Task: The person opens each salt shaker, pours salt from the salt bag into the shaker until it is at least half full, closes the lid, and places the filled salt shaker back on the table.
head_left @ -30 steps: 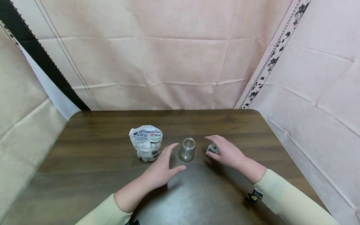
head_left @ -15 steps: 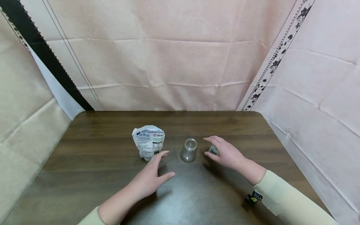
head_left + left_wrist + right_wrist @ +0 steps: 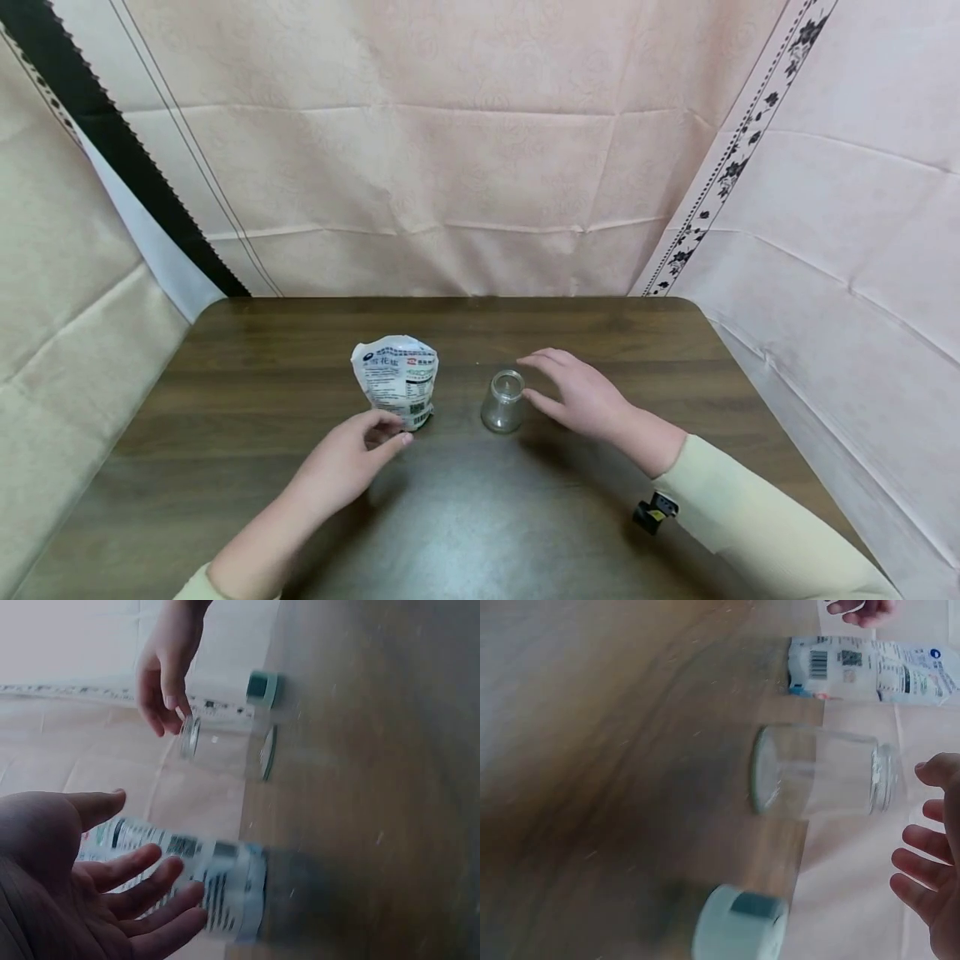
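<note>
A clear glass jar (image 3: 502, 410) without a lid stands upright on the table. My right hand (image 3: 583, 396) hovers just right of its mouth, thumb and fingers spread and holding nothing; the right wrist view shows a small gap between the thumb and the jar's neck (image 3: 885, 780). To the jar's left stands a white printed bag (image 3: 395, 375). In front of that bag is my left hand (image 3: 341, 462), its fingers loosely bent; whether they touch the bag is unclear. A small pale, rounded thing with a dark square patch (image 3: 739, 926) sits right of the jar, hidden by my right hand in the head view.
The brown wooden table (image 3: 480, 517) has rounded far corners. Behind it hangs a pale cloth (image 3: 450, 167), with more cloth along both sides. A black device (image 3: 656, 512) is strapped at my right wrist.
My left hand has drawn back left and down, from beside the jar to the front of the bag. My right hand has moved left from over the small pale thing toward the jar's mouth.
</note>
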Motion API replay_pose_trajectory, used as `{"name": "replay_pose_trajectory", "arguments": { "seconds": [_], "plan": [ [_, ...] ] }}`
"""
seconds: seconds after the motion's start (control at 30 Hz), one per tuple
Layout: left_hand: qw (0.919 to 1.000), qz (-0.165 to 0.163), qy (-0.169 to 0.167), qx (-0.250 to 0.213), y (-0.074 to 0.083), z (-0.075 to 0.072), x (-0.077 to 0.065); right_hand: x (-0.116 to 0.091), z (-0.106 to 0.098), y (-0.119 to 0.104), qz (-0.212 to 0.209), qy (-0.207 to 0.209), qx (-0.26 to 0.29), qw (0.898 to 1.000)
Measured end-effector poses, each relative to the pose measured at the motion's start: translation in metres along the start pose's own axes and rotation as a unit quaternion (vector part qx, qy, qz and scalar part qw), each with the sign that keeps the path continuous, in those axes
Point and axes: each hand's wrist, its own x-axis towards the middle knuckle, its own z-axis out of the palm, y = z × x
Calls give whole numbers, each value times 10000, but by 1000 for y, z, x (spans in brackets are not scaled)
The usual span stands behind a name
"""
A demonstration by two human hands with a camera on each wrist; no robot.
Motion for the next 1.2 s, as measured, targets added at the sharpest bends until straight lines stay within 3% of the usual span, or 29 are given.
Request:
{"name": "replay_pose_trajectory", "arguments": {
  "seconds": [0.13,0.33,0.47,0.6,0.73,0.93,1.2],
  "plan": [
    [9985,-136,-115,522,-7,-15,4,16,1,-11,-260,-24,47,9996],
    [9898,-335,-335,1347,-19,-32,12,36,-1,-31,-469,-81,39,9989],
    [9882,-508,-359,1397,-26,-35,19,48,-4,-41,-593,-70,54,9982],
    [9922,-598,-436,1002,-31,-35,27,59,-5,-45,-667,-97,64,9977],
    [9966,-472,-581,340,-36,-32,35,69,-7,-48,-671,-133,151,9975],
    [9960,-303,-641,-551,-46,-26,49,83,-9,-56,-583,-131,198,9980],
    [9937,-213,-503,-981,-48,-15,57,105,-8,-73,-568,-282,239,9977]
  ]
}}
